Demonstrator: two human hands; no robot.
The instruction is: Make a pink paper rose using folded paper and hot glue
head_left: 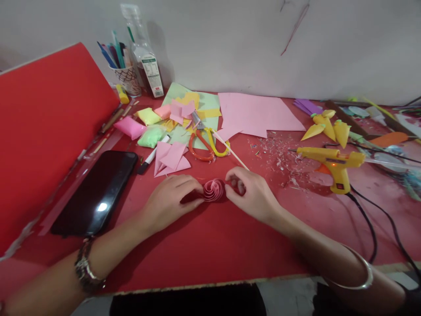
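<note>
A pink paper spiral [213,190], rolled into a loose rose-like coil, sits low over the red tabletop between my hands. My left hand [176,195] pinches its left edge between thumb and fingers. Close by its right edge is my right hand [251,191], fingers curled, with a small gap between thumb and forefinger and nothing visible held there. A thin pale stick [232,150] slants down to just behind the right hand. Folded pink paper pieces [173,158] lie beyond the left hand. Scissors [210,145] with orange and yellow handles rest farther back.
A black phone [95,193] lies at the left. On the right, a yellow glue gun [335,162] with a lit light trails black cables. Pink sheets [258,112], clay packets [130,127], a glass bottle [148,66] and a pen cup [126,79] stand farther back.
</note>
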